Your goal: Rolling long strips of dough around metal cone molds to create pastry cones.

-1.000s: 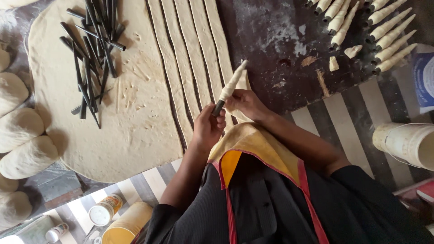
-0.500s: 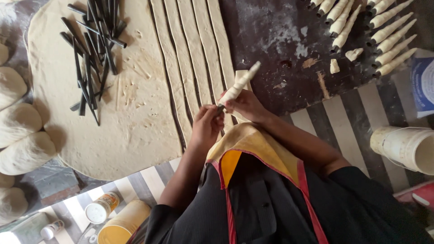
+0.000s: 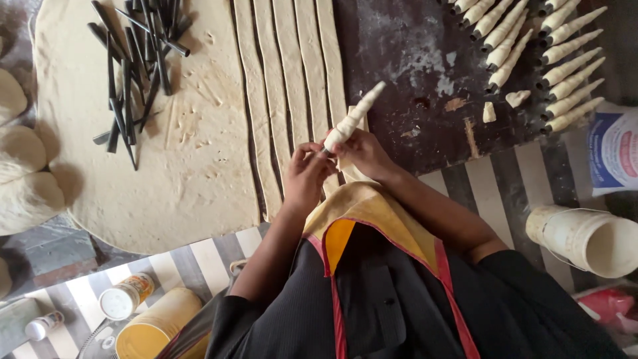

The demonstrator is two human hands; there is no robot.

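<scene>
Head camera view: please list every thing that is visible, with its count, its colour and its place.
Dough cone: one, pale cream, wrapped on a dark stick, held in both hands at centre.
Dough strips: about five, cream, lying side by side at top centre.
Rolled dough sheet: one, cream, left half.
Black sticks: a pile, too many to count, on the sheet at top left.
Finished cones: about a dozen, cream, top right.
Dough balls: several, cream, left edge.
Dark board: one, floured, top centre.
Striped cloth: grey and white, underneath.
Bucket: one, white, on its side, right.
Tins: two, bottom left.
Left hand: at the cone's base.
Right hand: around the cone.
</scene>
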